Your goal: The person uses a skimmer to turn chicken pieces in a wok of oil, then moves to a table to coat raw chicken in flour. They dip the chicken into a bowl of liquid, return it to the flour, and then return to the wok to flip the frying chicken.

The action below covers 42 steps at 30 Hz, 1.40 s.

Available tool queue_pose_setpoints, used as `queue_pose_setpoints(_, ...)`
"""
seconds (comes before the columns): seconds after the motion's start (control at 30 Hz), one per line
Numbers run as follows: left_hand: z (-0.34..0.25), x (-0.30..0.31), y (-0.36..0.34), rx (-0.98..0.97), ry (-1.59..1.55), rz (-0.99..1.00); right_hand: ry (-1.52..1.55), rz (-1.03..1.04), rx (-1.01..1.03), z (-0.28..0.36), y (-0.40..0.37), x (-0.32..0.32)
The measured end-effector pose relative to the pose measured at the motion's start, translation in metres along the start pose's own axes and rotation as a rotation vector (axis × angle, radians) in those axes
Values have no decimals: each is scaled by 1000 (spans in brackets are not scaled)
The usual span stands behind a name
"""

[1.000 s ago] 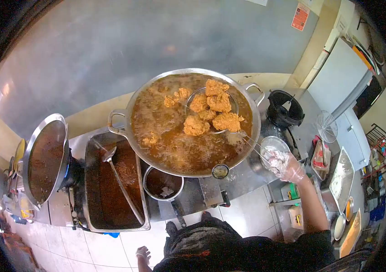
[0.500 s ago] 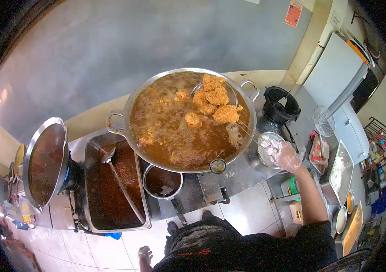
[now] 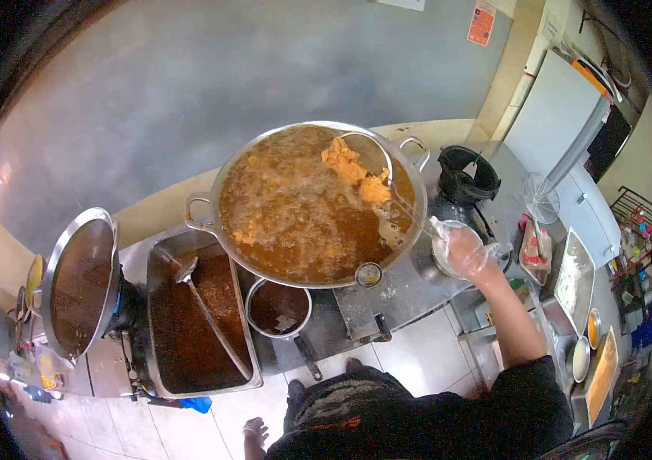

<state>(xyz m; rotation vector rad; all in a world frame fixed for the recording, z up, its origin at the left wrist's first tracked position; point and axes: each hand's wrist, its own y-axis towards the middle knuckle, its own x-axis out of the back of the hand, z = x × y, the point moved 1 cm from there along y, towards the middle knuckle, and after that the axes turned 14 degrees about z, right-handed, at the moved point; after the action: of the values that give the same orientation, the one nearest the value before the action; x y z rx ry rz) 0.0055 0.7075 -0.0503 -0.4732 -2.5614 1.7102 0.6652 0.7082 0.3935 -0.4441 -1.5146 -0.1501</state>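
Note:
My right hand [image 3: 468,251], in a clear plastic glove dusted white, is closed round the handle of a skimmer [image 3: 374,155]. The skimmer's round head is tilted over the back right of a wide two-handled pan [image 3: 202,213] of bubbling brown oil [image 3: 295,207]. Golden fried chicken pieces [image 3: 357,172] lie against its lower left side, at the oil's surface. A smaller piece [image 3: 245,233] floats near the pan's left wall. Low beside my body hangs my left hand [image 3: 255,429], also gloved, fingers apart and holding nothing.
Left of the pan are a metal tray [image 3: 253,368] with a ladle [image 3: 215,322] and a tilted pan [image 3: 52,268] of dark liquid. A saucepan [image 3: 307,318] stands in front. To the right are a black burner [image 3: 470,176], a wire whisk [image 3: 542,201] and a tray of white powder [image 3: 571,280].
My right hand has tipped the skimmer further over. Chicken pieces heaped on it have slid down to the left, and fewer show above the oil. My left hand still hangs low.

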Motion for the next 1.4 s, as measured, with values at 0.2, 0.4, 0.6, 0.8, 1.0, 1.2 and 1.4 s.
queue_pose_setpoints(0.2, 13, 17, 9, -35, -84, 4, -143, -161, -15, 23, -40, 34)
queue_pose_setpoints(0.4, 23, 25, 23, -34, -87, 28, -319, -347, 8, -24, -40, 26)
queue_pose_setpoints(0.6, 16, 30, 43, 33, -80, -69, -413, -116, -128, -31, -6, 54)
queue_pose_setpoints(0.8, -8, 20, 13, -140, -107, -132, -502, -82, -153, 18, -23, 112)
queue_pose_setpoints(1.0, 51, 21, 21, -31, -250, -113, -488, -68, -110, -14, 4, 82)
queue_pose_setpoints(1.2, 95, 32, 45, 79, -270, -67, 297, 422, -48, -13, 17, 78)
queue_pose_setpoints(1.4, 85, 24, 49, -10, -285, -102, 864, 639, -127, 32, 26, 67)
